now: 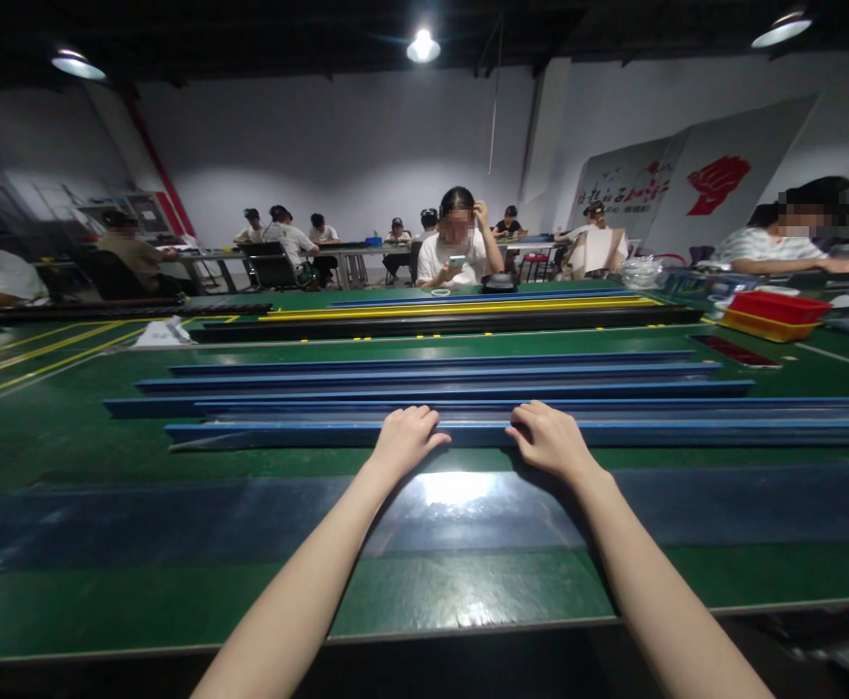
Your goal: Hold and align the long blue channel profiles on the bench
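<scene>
A wide green table [67, 427] fills the view. On it, close to the person, lies a long dark glossy strip [177, 519] that reflects a lamp. Behind this strip several long blue rails [431, 381] lie side by side, running from left to right. The nearest blue rail [285, 433] lies along the front of this group. The left hand [404, 439] and the right hand [549, 439] both rest on this nearest rail, near its middle, a little apart from each other. The fingers of both hands are curled over its top edge and grasp it. Farther back lie black and yellow rails [460, 313]. At the right stands a red tray [777, 309]. Other people sit at tables behind.
</scene>
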A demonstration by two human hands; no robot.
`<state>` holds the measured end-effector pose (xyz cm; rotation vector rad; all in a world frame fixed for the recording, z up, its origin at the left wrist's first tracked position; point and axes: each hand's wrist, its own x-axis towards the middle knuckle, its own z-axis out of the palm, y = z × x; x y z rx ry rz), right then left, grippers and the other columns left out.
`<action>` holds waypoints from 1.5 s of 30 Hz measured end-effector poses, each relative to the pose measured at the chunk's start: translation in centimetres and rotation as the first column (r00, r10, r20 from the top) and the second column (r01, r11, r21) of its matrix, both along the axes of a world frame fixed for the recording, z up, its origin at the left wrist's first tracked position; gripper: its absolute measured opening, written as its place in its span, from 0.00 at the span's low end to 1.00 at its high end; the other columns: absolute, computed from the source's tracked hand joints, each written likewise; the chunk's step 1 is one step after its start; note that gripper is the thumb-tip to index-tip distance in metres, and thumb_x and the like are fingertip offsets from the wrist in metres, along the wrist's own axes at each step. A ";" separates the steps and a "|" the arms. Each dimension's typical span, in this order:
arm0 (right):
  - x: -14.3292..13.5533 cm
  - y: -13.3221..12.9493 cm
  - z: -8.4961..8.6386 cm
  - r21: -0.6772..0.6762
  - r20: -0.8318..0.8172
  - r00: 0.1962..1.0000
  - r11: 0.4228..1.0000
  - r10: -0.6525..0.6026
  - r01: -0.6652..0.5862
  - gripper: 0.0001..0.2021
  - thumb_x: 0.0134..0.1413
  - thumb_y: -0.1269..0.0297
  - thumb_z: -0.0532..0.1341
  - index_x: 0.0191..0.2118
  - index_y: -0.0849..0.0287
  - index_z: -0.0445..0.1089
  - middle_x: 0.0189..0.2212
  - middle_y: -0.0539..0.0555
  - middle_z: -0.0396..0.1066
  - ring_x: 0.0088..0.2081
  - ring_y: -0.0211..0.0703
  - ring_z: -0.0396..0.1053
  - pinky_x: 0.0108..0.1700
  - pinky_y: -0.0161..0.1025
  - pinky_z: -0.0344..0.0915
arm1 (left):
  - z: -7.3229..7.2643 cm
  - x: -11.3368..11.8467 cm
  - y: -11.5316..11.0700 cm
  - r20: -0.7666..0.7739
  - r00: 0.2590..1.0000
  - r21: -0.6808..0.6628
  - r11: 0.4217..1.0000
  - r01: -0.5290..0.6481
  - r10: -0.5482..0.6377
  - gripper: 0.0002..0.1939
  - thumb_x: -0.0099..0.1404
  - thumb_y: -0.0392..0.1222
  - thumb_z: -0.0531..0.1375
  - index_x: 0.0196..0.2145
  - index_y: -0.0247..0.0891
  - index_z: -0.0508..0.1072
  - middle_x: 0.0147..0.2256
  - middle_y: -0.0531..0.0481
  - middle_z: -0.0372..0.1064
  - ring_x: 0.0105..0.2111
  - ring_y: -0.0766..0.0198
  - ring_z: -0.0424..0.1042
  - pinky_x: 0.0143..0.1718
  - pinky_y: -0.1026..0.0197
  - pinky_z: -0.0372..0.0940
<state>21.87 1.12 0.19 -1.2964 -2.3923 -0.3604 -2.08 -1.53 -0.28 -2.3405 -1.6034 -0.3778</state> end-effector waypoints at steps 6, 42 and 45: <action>-1.0 0.0 -0.5 0.037 0.015 0.998 0.998 0.056 -0.057 0.12 0.56 0.58 0.51 0.29 0.59 0.64 0.29 0.54 0.69 0.34 0.42 0.63 0.34 0.35 0.52 | -0.3 0.0 0.2 0.003 1.000 0.000 1.000 -0.003 0.003 0.17 0.61 0.55 0.52 0.33 0.38 0.68 0.34 0.49 0.69 0.35 0.61 0.68 0.33 0.63 0.57; 0.5 0.3 0.2 -0.006 -0.037 0.997 0.997 -0.074 0.073 0.12 0.50 0.56 0.54 0.25 0.59 0.65 0.27 0.52 0.67 0.31 0.40 0.63 0.27 0.34 0.48 | 0.2 -0.1 -0.1 -0.012 1.000 -0.014 1.000 0.013 -0.013 0.15 0.59 0.53 0.55 0.34 0.37 0.67 0.36 0.49 0.69 0.37 0.60 0.66 0.35 0.61 0.57; 0.5 0.3 0.0 -0.009 -0.037 0.997 0.998 -0.064 0.064 0.12 0.51 0.55 0.54 0.26 0.58 0.65 0.28 0.53 0.68 0.32 0.40 0.63 0.28 0.34 0.49 | 0.1 -0.1 -0.1 -0.005 1.000 -0.014 1.000 0.016 -0.016 0.14 0.60 0.52 0.55 0.34 0.37 0.67 0.35 0.48 0.69 0.37 0.60 0.66 0.35 0.61 0.57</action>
